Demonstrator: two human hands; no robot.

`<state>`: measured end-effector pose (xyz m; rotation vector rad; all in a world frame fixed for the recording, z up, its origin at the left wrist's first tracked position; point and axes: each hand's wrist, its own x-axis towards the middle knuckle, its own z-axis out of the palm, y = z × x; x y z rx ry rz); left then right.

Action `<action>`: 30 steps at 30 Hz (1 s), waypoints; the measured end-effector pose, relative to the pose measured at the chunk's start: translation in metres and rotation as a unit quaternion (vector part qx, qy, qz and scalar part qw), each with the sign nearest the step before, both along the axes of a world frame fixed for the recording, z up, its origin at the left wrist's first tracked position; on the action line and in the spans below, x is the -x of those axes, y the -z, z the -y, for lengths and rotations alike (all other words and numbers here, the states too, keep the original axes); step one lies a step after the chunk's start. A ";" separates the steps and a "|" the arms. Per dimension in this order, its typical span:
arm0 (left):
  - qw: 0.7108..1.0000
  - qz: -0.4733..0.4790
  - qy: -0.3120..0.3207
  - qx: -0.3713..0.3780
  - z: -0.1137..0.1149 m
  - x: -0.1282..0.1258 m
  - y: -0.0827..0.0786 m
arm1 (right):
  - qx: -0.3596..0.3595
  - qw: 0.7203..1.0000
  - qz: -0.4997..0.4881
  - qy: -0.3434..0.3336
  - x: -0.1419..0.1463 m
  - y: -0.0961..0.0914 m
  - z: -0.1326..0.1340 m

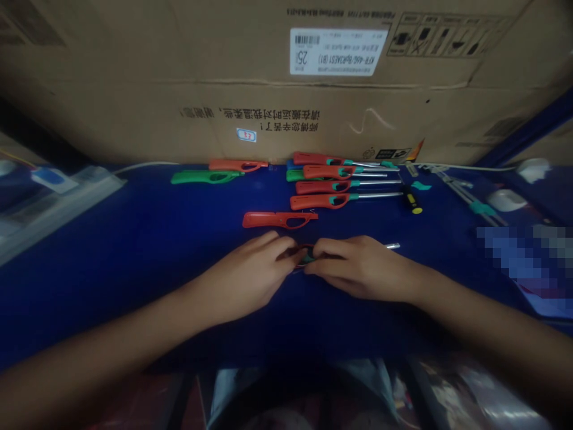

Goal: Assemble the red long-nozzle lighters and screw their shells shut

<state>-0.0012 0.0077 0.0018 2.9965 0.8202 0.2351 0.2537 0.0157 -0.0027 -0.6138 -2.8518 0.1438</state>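
Pinched at frame centre

Holding a half-hidden red-and-teal lighter part [308,258], clamped at frame centre between left hand [259,267] and right hand [360,267], close together. Facing a red handle shell [273,220] just above on the blue table [152,239], with parallel lighters [311,187] right of upper centre.

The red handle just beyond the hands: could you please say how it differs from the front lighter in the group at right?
The red handle has no rod; the front lighter has a long metal one. The front lighter shows teal parts; the red handle shows none. Both have a looped opening and lie on the blue table.
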 end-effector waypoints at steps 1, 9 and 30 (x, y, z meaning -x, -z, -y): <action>1.000 -0.001 -0.001 0.002 0.000 0.000 0.000 | -0.001 1.000 -0.002 0.002 0.001 0.001 0.000; 1.000 0.003 -0.019 0.017 0.000 0.000 0.002 | 0.045 0.998 -0.005 0.041 -0.001 0.003 -0.001; 1.000 0.000 -0.007 0.014 -0.001 0.001 -0.001 | 0.207 0.958 -0.150 0.127 0.000 0.000 -0.008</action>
